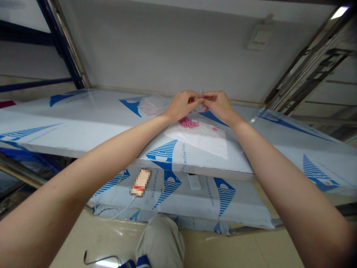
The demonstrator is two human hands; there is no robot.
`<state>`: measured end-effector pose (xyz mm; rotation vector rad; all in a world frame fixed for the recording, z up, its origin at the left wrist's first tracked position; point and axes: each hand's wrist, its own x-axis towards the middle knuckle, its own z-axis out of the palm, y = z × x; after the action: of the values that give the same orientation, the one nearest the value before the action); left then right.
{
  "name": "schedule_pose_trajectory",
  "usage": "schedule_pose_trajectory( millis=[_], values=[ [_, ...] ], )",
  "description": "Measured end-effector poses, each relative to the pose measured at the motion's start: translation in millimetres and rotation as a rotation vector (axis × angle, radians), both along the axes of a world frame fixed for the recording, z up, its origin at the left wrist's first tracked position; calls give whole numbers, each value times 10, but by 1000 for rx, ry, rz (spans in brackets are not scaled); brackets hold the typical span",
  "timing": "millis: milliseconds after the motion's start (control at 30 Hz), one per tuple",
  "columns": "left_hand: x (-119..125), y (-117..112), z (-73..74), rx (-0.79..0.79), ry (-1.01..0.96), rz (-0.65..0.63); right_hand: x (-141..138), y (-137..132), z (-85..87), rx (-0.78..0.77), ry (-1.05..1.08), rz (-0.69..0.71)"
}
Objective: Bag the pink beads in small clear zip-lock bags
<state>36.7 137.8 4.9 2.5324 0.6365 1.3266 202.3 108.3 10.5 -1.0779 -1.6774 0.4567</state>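
Observation:
My left hand [184, 105] and my right hand [218, 105] meet above the far part of the table, fingers pinched on a small clear plastic bag [200, 108] between them. The fingers partly cover the bag, and its contents are hard to make out. Just below my hands, a pile of small pink beads [189, 122] lies on a white sheet [208, 143]. A couple of loose pink beads [214, 129] sit apart on the right of the sheet. Left of my left hand rests a larger clear plastic bag [153, 105].
The tabletop [92, 126] wears printed protective film. On a lower shelf [164, 197] are a phone [141, 182] with a white cable and a small white device [194, 182]. A grey wall stands behind; blue metal bars [63, 44] rise at left. My knee [160, 238] is below.

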Motion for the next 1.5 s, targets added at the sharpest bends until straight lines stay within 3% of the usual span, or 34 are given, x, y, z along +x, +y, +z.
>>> schedule_pose_trajectory(
  millis=[133, 233, 333, 433, 533, 767, 1000, 1200, 1300, 1500],
  values=[
    [-19, 105, 16, 52, -174, 108, 30, -8, 41, -27, 93, -23],
    [-82, 192, 25, -154, -278, 162, 40, -25, 64, -57, 130, -44],
    [-198, 243, 15, -564, -171, 1, 52, -27, 68, -97, 166, -51],
    [-323, 288, 3, -740, -18, -230, 59, -20, 58, -132, 202, -32],
    [-424, 358, 11, -737, 14, -290, 44, -43, 46, -190, 197, 2],
    [-538, 501, 39, -754, -57, -124, -15, -253, 56, -393, 53, 191],
    [-529, 433, 78, -676, -140, -135, 17, -310, 146, -483, -112, 221],
    [-503, 479, 78, -596, -72, -132, 53, -227, 79, -452, -141, 134],
    [-464, 499, 69, -589, -135, -170, 77, -133, 12, -400, -216, 138],
    [-415, 346, 129, -578, -191, -183, 130, -5, -93, -305, -280, 173]
  ],
)
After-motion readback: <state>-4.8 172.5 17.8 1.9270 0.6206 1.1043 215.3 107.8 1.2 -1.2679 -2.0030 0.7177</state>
